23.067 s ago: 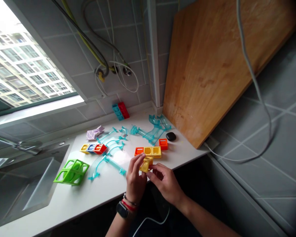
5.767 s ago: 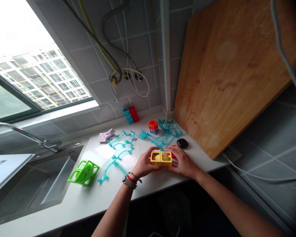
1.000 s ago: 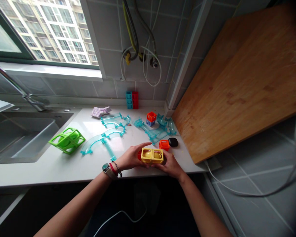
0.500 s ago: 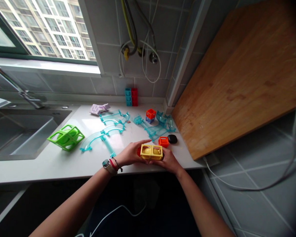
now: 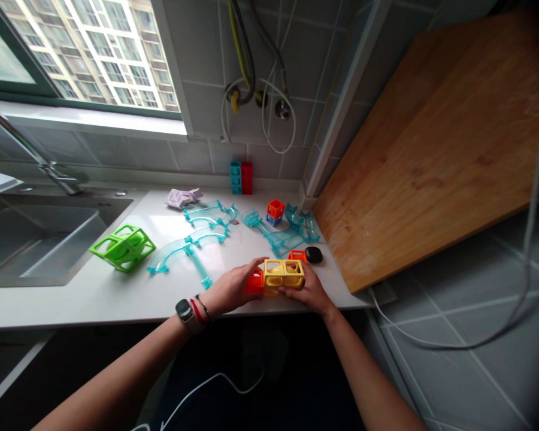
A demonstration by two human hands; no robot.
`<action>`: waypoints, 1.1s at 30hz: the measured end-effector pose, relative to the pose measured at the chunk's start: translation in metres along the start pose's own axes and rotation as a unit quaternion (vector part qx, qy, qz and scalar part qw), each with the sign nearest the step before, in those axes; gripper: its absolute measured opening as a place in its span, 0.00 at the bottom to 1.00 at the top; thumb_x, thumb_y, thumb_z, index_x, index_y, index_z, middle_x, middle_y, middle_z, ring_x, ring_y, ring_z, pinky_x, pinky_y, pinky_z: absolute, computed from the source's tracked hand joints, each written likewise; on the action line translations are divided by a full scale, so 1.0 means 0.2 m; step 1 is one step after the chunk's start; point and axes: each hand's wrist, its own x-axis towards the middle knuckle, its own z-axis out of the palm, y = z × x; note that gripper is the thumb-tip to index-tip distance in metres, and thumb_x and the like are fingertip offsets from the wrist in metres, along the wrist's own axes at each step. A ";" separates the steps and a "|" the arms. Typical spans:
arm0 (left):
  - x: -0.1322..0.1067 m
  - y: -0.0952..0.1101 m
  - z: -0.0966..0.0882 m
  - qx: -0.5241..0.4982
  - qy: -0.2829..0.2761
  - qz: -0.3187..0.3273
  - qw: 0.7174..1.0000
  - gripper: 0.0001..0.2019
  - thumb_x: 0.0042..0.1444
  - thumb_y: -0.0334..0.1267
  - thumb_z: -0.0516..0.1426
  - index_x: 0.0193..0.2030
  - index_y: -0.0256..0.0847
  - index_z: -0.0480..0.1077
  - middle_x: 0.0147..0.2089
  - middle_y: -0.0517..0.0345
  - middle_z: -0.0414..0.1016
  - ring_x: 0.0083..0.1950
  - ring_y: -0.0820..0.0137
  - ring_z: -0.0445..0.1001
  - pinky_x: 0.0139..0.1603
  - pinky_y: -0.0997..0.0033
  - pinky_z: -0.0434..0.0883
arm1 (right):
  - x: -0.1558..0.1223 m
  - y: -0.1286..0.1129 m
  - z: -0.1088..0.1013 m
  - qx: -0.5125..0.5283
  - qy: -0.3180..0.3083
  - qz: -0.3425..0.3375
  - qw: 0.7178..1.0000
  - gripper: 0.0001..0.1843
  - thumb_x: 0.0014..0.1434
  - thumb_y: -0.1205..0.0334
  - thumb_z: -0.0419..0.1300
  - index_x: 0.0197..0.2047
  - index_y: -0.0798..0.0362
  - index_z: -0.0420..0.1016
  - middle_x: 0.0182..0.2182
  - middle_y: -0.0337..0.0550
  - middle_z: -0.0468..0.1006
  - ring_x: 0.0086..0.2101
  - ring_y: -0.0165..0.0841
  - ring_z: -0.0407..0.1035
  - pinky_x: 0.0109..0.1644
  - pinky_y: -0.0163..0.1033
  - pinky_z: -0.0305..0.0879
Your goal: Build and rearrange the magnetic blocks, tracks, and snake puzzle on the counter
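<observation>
Near the counter's front edge, my left hand [image 5: 232, 290] is closed around a red-orange open-frame toy block [image 5: 254, 282]. My right hand [image 5: 313, 291] grips a yellow block piece [image 5: 284, 273] made of two open cubes with rounded forms inside. The two pieces meet end to end; whether they are locked together I cannot tell. Just behind the yellow piece sits an orange cube frame [image 5: 297, 255], partly covered by it. A black rounded object [image 5: 314, 255] lies to that cube's right. Farther back, an orange cube [image 5: 275, 208] stands on a blue one [image 5: 273, 219].
Clear teal track pieces [image 5: 175, 251] are spread across the white counter [image 5: 117, 305]. A green frame block [image 5: 124, 247] stands left, near the sink [image 5: 40, 239]. Lilac pieces [image 5: 183, 197] and upright teal and red blocks [image 5: 241, 178] are at the back. A wooden board [image 5: 435, 149] leans at right.
The yellow piece has shifted slightly right with my right hand. My left hand has moved a little left, so more of the red-orange block shows. The view has tilted slightly.
</observation>
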 end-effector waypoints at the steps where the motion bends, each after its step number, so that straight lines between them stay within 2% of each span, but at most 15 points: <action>1: -0.01 0.00 0.00 -0.006 0.006 -0.002 1.000 0.40 0.54 0.38 0.67 0.72 0.48 0.56 0.58 0.46 0.78 0.53 0.55 0.80 0.52 0.57 0.76 | 0.00 -0.01 0.00 0.012 -0.003 0.003 1.000 0.33 0.47 0.52 0.77 0.52 0.50 0.70 0.48 0.48 0.82 0.47 0.44 0.80 0.52 0.49 0.78; 6: -0.06 0.02 0.04 -0.040 0.020 -0.024 0.999 0.39 0.56 0.41 0.66 0.72 0.48 0.55 0.57 0.48 0.79 0.51 0.57 0.80 0.52 0.58 0.76 | 0.01 0.00 -0.01 0.042 -0.006 0.012 0.999 0.35 0.45 0.52 0.78 0.53 0.50 0.70 0.49 0.47 0.82 0.48 0.45 0.79 0.54 0.50 0.77; 13: -0.09 0.03 0.08 -0.068 0.027 -0.064 0.995 0.41 0.57 0.39 0.65 0.73 0.52 0.50 0.58 0.51 0.78 0.51 0.58 0.80 0.52 0.60 0.76 | 0.00 0.04 -0.02 0.061 -0.016 0.023 0.998 0.34 0.46 0.57 0.78 0.55 0.48 0.70 0.51 0.45 0.80 0.50 0.44 0.77 0.55 0.48 0.76; 27: -0.10 -0.02 0.12 -0.059 0.029 -0.060 0.996 0.40 0.59 0.42 0.64 0.74 0.52 0.49 0.60 0.48 0.77 0.53 0.56 0.81 0.52 0.58 0.78 | 0.00 0.02 -0.02 0.034 -0.007 0.011 0.999 0.32 0.46 0.58 0.78 0.52 0.49 0.71 0.49 0.45 0.81 0.48 0.42 0.78 0.53 0.45 0.76; 33: -0.11 -0.04 0.14 -0.022 0.056 -0.044 0.997 0.40 0.60 0.42 0.64 0.74 0.51 0.50 0.61 0.49 0.76 0.58 0.55 0.78 0.57 0.55 0.76 | 0.00 0.02 -0.02 0.029 -0.011 0.023 0.999 0.33 0.46 0.58 0.78 0.53 0.49 0.71 0.49 0.46 0.81 0.49 0.43 0.78 0.54 0.46 0.76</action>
